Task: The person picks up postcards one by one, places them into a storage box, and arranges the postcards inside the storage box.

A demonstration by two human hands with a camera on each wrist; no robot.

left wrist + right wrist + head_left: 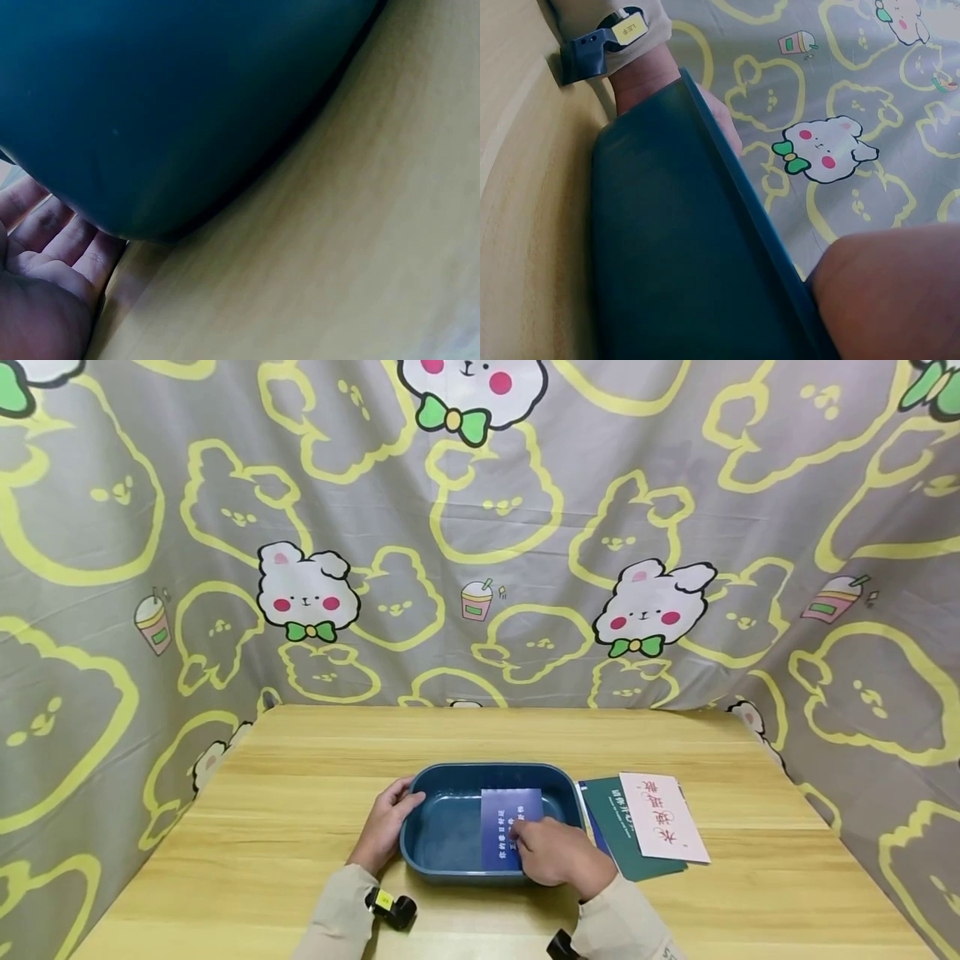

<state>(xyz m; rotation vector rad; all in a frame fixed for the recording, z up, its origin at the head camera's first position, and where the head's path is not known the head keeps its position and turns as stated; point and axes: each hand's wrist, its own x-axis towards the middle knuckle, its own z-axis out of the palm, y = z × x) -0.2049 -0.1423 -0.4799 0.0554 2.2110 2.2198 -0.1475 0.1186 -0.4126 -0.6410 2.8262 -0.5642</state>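
A dark blue-green plastic basin (pixel 446 835) with rounded corners sits on the table. My left hand (pixel 390 818) holds its left side, thumb over the rim, with the fingers (pixel 67 232) along the outer wall in the left wrist view. Inside the basin, my right hand (pixel 555 852) pinches a blue card (pixel 498 810) with white Chinese characters. This card stands over the right half of the basin floor, and the hand covers its lower right part. From the right wrist view, the basin's outer wall (pixel 682 225) hides the card and fingertips.
Right of the basin lies an overlapping stack of cards: a pink card (pixel 663 818) on top, a dark green card (pixel 618 827) under it, and blue edges beneath. The wooden table (pixel 315 760) meets a grey patterned curtain (pixel 525 568) at the back and sides.
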